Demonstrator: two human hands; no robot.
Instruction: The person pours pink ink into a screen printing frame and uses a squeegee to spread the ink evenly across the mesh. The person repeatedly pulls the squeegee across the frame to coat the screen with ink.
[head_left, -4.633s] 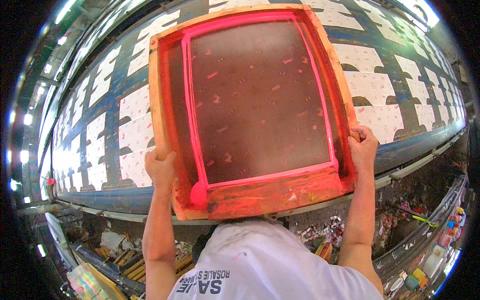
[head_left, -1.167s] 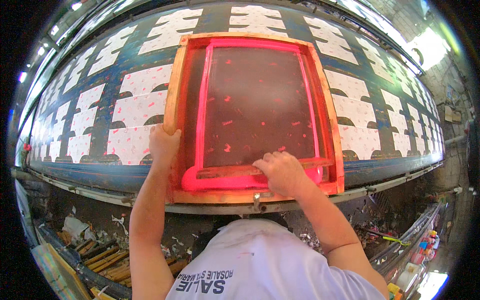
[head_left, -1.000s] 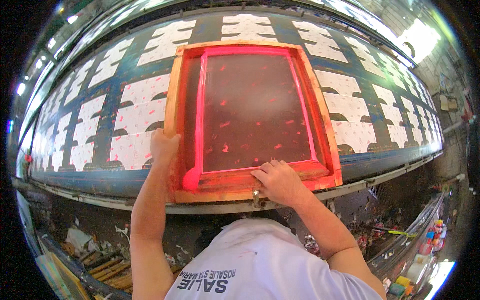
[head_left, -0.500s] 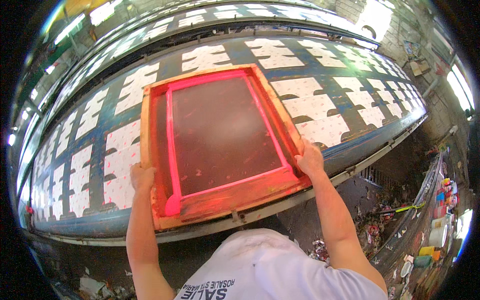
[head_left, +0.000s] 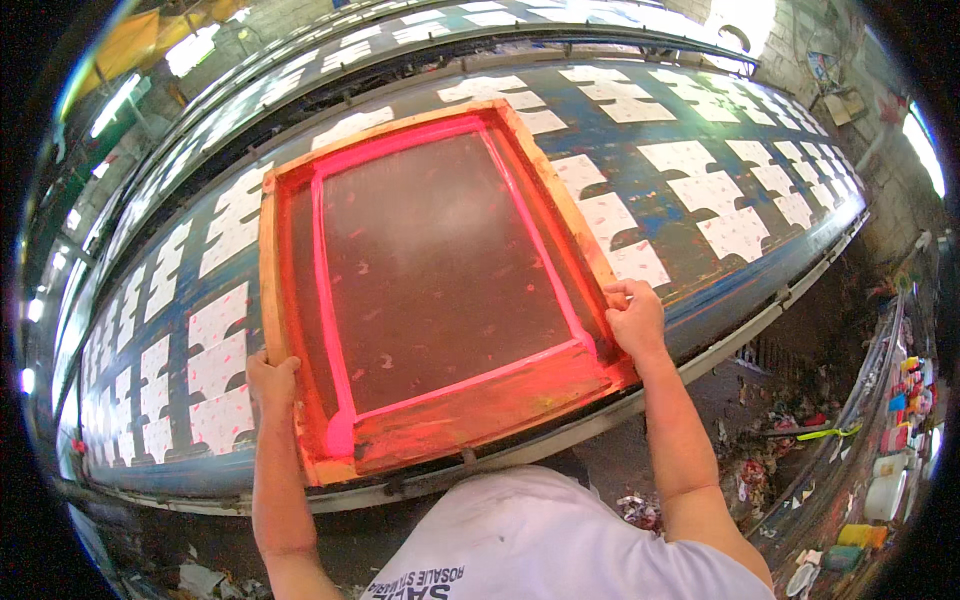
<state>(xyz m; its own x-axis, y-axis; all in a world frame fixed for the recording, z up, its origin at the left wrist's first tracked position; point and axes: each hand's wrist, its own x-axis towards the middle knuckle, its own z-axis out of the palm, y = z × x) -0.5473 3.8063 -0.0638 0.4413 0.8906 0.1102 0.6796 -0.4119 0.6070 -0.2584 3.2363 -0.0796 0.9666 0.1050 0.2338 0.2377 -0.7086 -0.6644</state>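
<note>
A wooden-framed printing screen (head_left: 440,270) lies in front of me over a long blue-grey table, its dark mesh bordered by bright pink ink. My left hand (head_left: 271,382) grips the frame's left side near the lower corner. On the opposite side, my right hand (head_left: 634,318) holds the right edge, with the thumb and fingers closed at the wood. Red and pink ink stains the inner walls and the near end. White cut fabric pieces with small reddish prints (head_left: 218,370) lie to the left; similar fabric pieces (head_left: 735,234) lie to the right. Whatever lies under the screen is hidden.
The long printing table (head_left: 690,310) has a metal rail (head_left: 745,338) along its near edge. Another table with white pieces runs behind it. At the right, a cluttered ledge carries paint containers (head_left: 885,495). Scraps litter the floor (head_left: 640,510).
The screen has shifted slightly left in the view and looks larger. Both hands have moved with it, still on its sides. The table's fabric pieces appear at different places around it.
</note>
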